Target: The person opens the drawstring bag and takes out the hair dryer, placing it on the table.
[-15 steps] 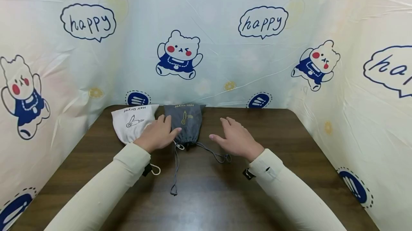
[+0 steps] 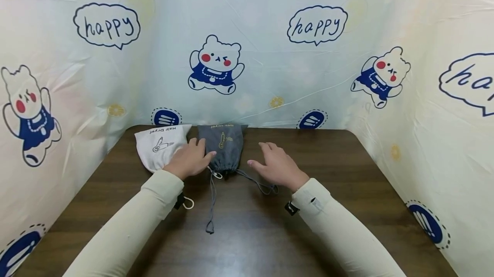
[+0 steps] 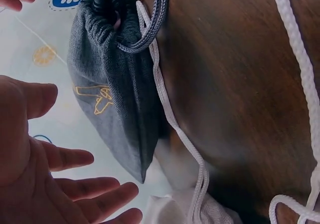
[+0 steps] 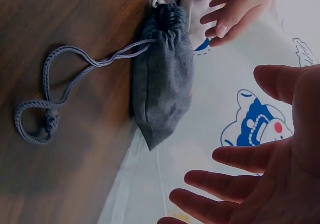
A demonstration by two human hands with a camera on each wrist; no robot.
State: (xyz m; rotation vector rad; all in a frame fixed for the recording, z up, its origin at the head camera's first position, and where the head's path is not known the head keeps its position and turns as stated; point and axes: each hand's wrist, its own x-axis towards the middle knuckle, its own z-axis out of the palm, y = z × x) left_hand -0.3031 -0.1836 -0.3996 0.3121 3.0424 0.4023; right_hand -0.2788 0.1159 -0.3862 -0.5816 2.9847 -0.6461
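Observation:
Two drawstring pouches printed "Hair Dryer" lie side by side at the back of the table. The grey pouch [image 2: 227, 155] has gold print, and its gathered neck faces me. To its left is the white pouch [image 2: 152, 152], partly hidden by my left hand [image 2: 188, 159]. That hand hovers with spread fingers between the two pouches and holds nothing; in the left wrist view its palm stands apart from the grey pouch [image 3: 110, 93]. Right of the grey pouch, my right hand [image 2: 279, 167] hangs above the table, fingers extended, gripping nothing.
Grey drawstrings [image 2: 211, 208] trail over the brown wooden table [image 2: 247, 234] towards me, and another grey loop [image 2: 266, 189] lies near the right hand. A white cord loop [image 2: 188, 203] shows beside the left wrist. A printed curtain [image 2: 262, 54] surrounds the table's back and sides.
My right hand has shifted slightly left, towards the grey pouch. The left hand has barely moved, and both pouches lie as before.

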